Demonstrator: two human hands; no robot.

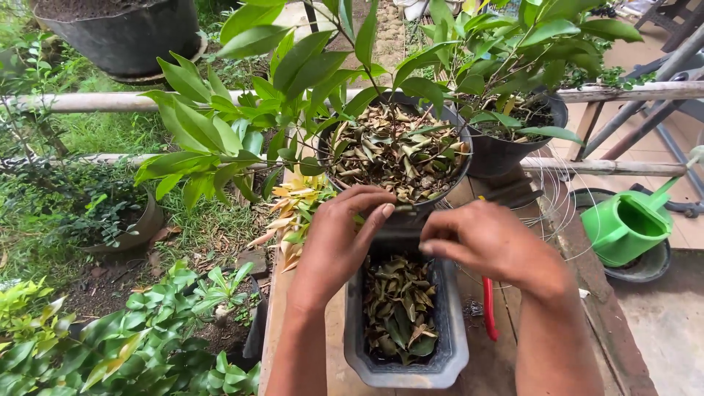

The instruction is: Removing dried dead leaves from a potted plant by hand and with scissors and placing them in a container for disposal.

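- Head view, centre of the frame: the left hand (343,233) and the right hand (488,240) meet at the far rim of a grey rectangular planter (405,364), just where it touches the round black pot (400,150) behind it.
- The left hand has its fingers curled, thumb and forefinger pressed together at the pot's near edge; whatever they pinch is too small to make out.
- The right hand is loosely closed, fingertips drawn together and pointing toward the left hand; I cannot tell whether it holds anything.
- The grey rectangular planter sits at lower centre on the wooden tabletop (499,359). Its long axis runs from the bottom edge of the frame up toward the round black pot, with the near short end pointing at the viewer. It is filled with dry brown and green leaves.
- The round black pot, at upper centre, is topped with dry leaf litter, and a thin stem with large green leaves rises from it.
- A red-handled tool (489,312) lies on the tabletop just right of the planter, roughly parallel to it and partly under the right forearm.
- A second black pot (506,147) stands at upper right.
- A green watering can (627,224) rests at the right edge, well apart from the hands.
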